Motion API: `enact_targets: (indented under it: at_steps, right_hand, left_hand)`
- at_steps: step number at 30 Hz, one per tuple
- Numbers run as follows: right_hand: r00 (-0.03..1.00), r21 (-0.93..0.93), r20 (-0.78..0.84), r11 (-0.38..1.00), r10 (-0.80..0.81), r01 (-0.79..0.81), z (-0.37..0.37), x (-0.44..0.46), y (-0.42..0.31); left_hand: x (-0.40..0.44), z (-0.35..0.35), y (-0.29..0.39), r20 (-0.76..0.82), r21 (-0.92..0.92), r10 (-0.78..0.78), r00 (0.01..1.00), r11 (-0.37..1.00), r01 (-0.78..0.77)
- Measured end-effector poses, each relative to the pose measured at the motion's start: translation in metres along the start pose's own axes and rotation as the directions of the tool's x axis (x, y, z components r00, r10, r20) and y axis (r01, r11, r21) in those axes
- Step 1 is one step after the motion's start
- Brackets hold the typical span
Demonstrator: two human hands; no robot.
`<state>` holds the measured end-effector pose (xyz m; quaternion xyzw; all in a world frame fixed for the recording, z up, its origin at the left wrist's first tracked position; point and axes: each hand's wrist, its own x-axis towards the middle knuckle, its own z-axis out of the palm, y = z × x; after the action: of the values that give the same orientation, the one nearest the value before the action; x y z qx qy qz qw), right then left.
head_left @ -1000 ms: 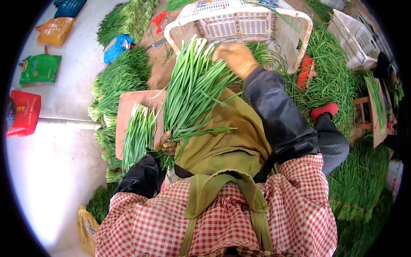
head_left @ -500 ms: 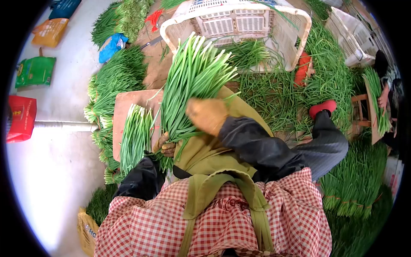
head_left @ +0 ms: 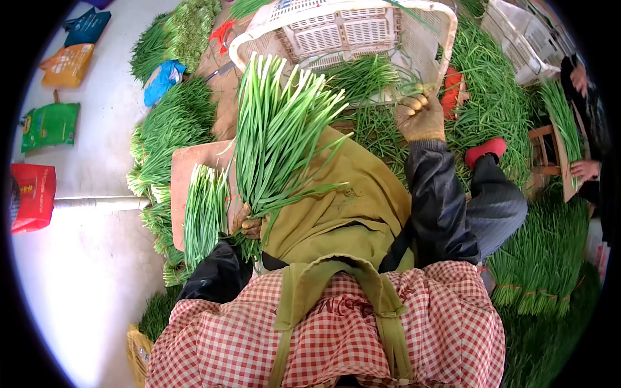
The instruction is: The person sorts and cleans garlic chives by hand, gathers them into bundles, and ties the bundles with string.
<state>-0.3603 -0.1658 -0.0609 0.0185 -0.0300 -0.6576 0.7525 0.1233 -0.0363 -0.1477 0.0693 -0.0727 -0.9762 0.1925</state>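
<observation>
My left hand [head_left: 248, 224], in a brown-stained glove, is wrapped round the lower part of a large bunch of green chives [head_left: 275, 142]. The pale cut ends fan out at the top, and some leaf tips stick out to the right. To its left, a smaller bundle of chives [head_left: 206, 210] lies on a brown board [head_left: 194, 157]. My right hand [head_left: 420, 116], gloved too, is out by the front right corner of a white plastic basket [head_left: 343, 35]. Its fingers are curled closed beside loose chive strands; what they hold, if anything, I cannot make out.
Loose chives [head_left: 381, 139] cover the floor ahead and right. Tied bundles [head_left: 537, 271] stand at the right, with more chives [head_left: 174, 110] at the left. A knife [head_left: 220, 71] lies near a blue bag [head_left: 163, 81]. Another person's hand [head_left: 585, 169] touches chives at far right.
My right hand has moved from beside the large bunch, out to the right and forward to the basket corner. The left hand keeps its hold on the bunch, which is now more upright.
</observation>
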Motion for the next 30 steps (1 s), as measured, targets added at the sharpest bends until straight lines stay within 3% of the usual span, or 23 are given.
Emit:
enact_targets:
  at_steps: [2,4,5,6,7,9,10,12,13,15,17,18,19,20,21,25,27,28,29,30]
  right_hand:
    - [0.967,-0.510,-0.193,0.859,-0.168,0.048,0.006,0.005,0.008]
    - [0.982,-0.816,-0.186,0.562,-0.029,-0.138,0.037,0.004,0.043]
    - [0.988,-0.911,-0.154,0.386,0.007,-0.145,0.038,0.008,0.059]
    - [0.962,-0.926,-0.258,0.262,0.086,-0.272,0.048,0.011,0.075]
    - [0.974,-0.929,-0.195,0.295,0.120,-0.222,0.045,0.016,0.093]
    - [0.951,-0.942,-0.254,0.179,0.175,-0.285,0.040,0.033,0.106]
    - [0.950,-0.941,-0.254,0.178,0.182,-0.286,0.038,0.035,0.102]
    - [0.908,-0.911,-0.192,0.278,0.372,-0.306,0.036,0.034,0.084]
    - [0.908,-0.911,-0.194,0.276,0.371,-0.307,0.031,0.034,0.074]
    - [0.955,-0.585,0.006,0.776,0.295,-0.236,0.015,0.032,0.047]
    - [0.984,-0.371,-0.152,0.918,0.091,-0.142,-0.001,0.036,0.009]
    - [0.964,-0.596,-0.260,0.796,-0.063,-0.108,-0.002,0.033,-0.004]
    - [0.964,-0.598,-0.258,0.794,-0.066,-0.106,0.010,0.027,0.000]
    - [0.963,-0.840,-0.232,0.528,-0.137,-0.127,0.020,0.016,0.007]
    - [0.962,-0.969,-0.191,0.194,-0.196,-0.153,0.031,0.006,0.017]
    - [0.986,-0.980,0.165,0.110,0.010,0.163,0.041,0.004,0.075]
    - [0.991,-0.977,0.122,0.181,0.059,0.110,0.041,0.017,0.097]
    - [0.997,-0.987,0.021,0.163,0.080,0.007,0.042,0.026,0.104]
    - [0.995,-0.990,0.038,0.140,0.092,0.025,0.038,0.028,0.105]
    - [1.000,-0.972,0.007,0.234,0.026,0.001,0.032,0.035,0.102]
  left_hand:
    - [0.001,-0.001,0.001,-0.004,0.003,-0.011,1.000,1.000,0.011]
    - [0.000,0.000,0.000,-0.011,0.005,-0.015,1.000,1.000,0.015]
    - [0.000,0.001,-0.001,-0.013,0.008,-0.012,1.000,1.000,0.012]
    - [0.000,0.001,0.000,-0.017,0.013,-0.011,1.000,1.000,0.011]
    - [0.000,0.002,0.000,-0.020,0.016,-0.009,1.000,1.000,0.010]
    - [-0.001,0.004,0.000,-0.021,0.029,0.000,1.000,1.000,0.001]
    - [-0.002,0.003,0.000,-0.022,0.029,0.000,1.000,1.000,0.000]
    - [-0.004,0.001,-0.002,-0.022,0.027,0.005,1.000,1.000,-0.005]
    - [-0.004,0.001,-0.003,-0.018,0.028,0.009,1.000,1.000,-0.008]
    - [-0.002,-0.001,-0.004,-0.013,0.022,0.003,1.000,1.000,-0.003]
    - [-0.001,-0.002,-0.003,-0.004,0.019,0.002,1.000,1.000,-0.002]
    - [-0.001,-0.002,-0.002,0.000,0.021,0.002,1.000,1.000,-0.002]
    - [0.000,-0.002,-0.001,0.004,0.023,-0.001,1.000,1.000,0.001]
    - [0.001,-0.001,0.000,0.007,0.026,-0.005,1.000,1.000,0.005]
    - [0.001,-0.001,0.000,0.006,0.025,-0.008,1.000,1.000,0.008]
    - [0.002,0.002,0.000,0.016,0.026,-0.015,1.000,1.000,0.015]
    - [-0.001,0.003,-0.001,0.008,0.030,-0.015,1.000,0.999,0.014]
    - [-0.002,0.004,-0.002,0.000,0.032,-0.017,1.000,0.999,0.017]
    - [-0.003,0.004,-0.003,-0.006,0.031,-0.014,1.000,0.999,0.014]
    - [-0.003,0.005,-0.004,-0.007,0.021,-0.017,1.000,1.000,0.017]
